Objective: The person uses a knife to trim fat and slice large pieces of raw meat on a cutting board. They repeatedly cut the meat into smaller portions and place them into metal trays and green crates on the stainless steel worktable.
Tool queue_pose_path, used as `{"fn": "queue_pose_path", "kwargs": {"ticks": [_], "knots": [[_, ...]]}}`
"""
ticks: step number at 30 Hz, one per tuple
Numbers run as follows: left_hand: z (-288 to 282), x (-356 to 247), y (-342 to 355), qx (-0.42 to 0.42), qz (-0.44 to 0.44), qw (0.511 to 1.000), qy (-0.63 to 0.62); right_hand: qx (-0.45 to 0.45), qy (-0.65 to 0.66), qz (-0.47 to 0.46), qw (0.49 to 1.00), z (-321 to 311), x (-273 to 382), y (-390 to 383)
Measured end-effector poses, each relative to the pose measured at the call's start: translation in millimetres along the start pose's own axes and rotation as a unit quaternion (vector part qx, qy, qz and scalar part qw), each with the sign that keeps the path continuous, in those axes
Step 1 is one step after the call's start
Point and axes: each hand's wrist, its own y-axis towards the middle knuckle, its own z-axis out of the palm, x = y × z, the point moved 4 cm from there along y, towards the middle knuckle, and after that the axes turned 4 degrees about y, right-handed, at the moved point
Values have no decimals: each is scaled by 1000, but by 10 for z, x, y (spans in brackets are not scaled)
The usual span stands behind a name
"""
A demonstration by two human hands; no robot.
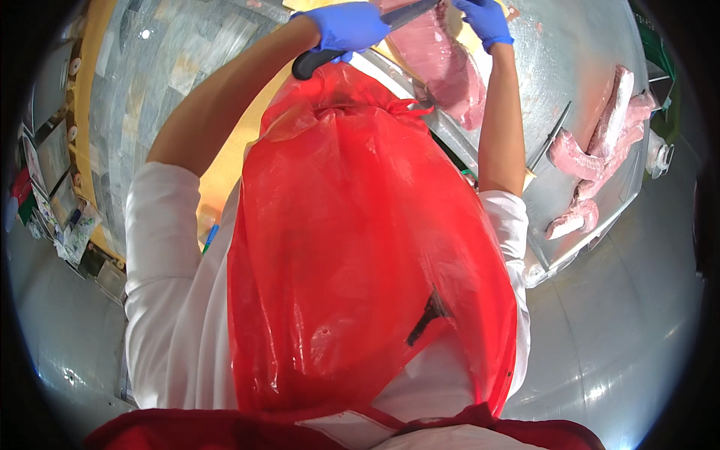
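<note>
At the top edge, my left hand (346, 30) in a blue glove is closed around the black handle of a knife (411, 12). The handle's end sticks out on the near side, and the blade points right, over a large slab of pale pink raw meat (442, 64). My right hand (486, 22), also in a blue glove, is beside the slab's far right part. Its fingers are curled inward and partly cut off by the picture's edge, so what they grip cannot be made out. The slab lies across a yellowish board and the metal table edge.
Long strips of raw meat (600, 161) lie at the right on the metal table (536, 82). Near them is a long, thin, dark knife-like tool (553, 135). A grey-patterned surface (161, 75) with a yellow border is at the left. My red apron (367, 255) fills the middle.
</note>
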Motion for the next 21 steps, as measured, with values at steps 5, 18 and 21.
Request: {"fn": "queue_pose_path", "kwargs": {"ticks": [5, 18, 21], "knots": [[97, 123, -142, -64, 2, 998, -18, 100, -4, 135, 986, 222, 16, 36], [223, 82, -194, -102, -13, 992, -76, 186, -14, 33, 982, 352, 91, 34], [169, -23, -148, -110, -18, 993, -40, 135, 11, 5, 991, 322, 130, -37]]}}
